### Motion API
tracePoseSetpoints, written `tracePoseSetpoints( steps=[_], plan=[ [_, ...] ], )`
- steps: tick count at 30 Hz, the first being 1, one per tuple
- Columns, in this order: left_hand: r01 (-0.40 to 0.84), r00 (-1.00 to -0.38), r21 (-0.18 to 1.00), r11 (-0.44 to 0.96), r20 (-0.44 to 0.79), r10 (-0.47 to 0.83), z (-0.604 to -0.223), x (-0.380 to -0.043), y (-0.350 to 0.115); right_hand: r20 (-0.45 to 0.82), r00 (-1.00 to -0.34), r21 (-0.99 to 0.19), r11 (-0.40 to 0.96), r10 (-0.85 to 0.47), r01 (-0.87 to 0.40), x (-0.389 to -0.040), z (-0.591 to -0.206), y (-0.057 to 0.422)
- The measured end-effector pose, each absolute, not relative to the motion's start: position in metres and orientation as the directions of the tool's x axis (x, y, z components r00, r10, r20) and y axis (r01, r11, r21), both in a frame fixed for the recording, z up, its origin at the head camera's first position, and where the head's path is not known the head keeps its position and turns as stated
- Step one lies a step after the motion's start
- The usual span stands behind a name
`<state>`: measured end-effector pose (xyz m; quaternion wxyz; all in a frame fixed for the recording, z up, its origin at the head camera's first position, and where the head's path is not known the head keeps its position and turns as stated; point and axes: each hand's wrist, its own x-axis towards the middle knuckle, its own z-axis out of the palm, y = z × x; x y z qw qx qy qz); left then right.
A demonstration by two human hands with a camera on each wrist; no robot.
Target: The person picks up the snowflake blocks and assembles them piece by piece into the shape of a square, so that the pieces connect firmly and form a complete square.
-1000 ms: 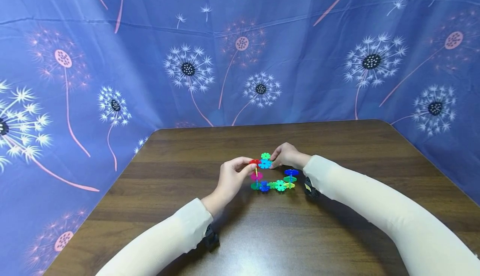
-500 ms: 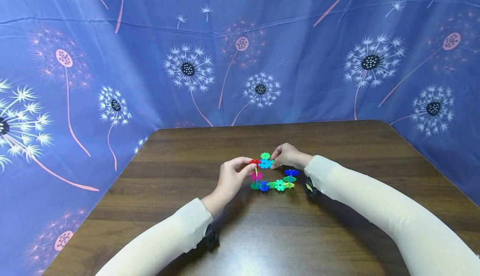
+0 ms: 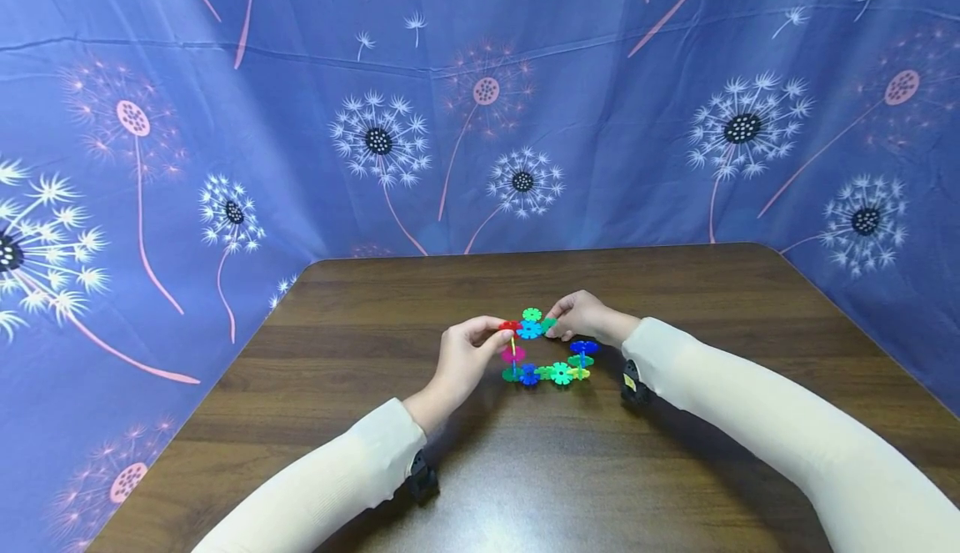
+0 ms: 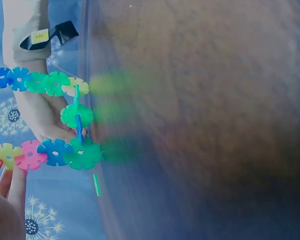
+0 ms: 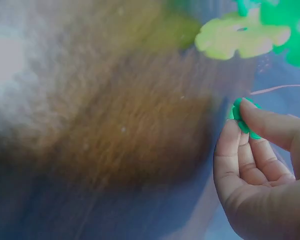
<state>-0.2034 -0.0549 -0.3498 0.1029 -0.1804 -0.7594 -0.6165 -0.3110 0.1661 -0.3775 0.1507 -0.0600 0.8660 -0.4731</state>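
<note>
An open-sided frame of notched plastic flower discs stands on the table. My left hand (image 3: 463, 361) pinches its red disc (image 3: 510, 327) at the upper left corner. Beside that sits a light blue disc (image 3: 529, 331), with a bright green disc (image 3: 532, 314) behind it. My right hand (image 3: 592, 319) pinches another green disc (image 5: 244, 119) by thumb and fingertips, right at the light blue disc's right edge. Below the red one is a pink disc (image 4: 31, 155). A blue disc (image 3: 584, 346) tops the right column. In the left wrist view the left hand shows only partly.
The brown wooden table (image 3: 375, 303) extends around the discs on all sides. A blue curtain (image 3: 285, 119) with dandelion prints hangs behind and at the sides. Each wrist bears a black camera mount (image 3: 634, 384) under a cream sleeve (image 3: 712, 386).
My right hand has shifted slightly right, and the green disc in its fingertips now shows more fully. My left hand keeps its hold on the red disc.
</note>
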Motion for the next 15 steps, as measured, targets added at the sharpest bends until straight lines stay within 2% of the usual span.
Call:
tracePoseSetpoints(
  steps=[9,15],
  plan=[
    [0.4,-0.915,0.9,0.173,0.381,0.135,-0.361,-0.213,-0.055,-0.113,-0.943,-0.915,0.403,-0.314,-0.024,-0.281,-0.353,0.18],
    [0.403,-0.915,0.899,0.172,0.388,0.111,-0.38,-0.226,-0.057,-0.113,-0.944,-0.905,0.424,-0.308,-0.03,-0.26,-0.334,0.181]
  ],
)
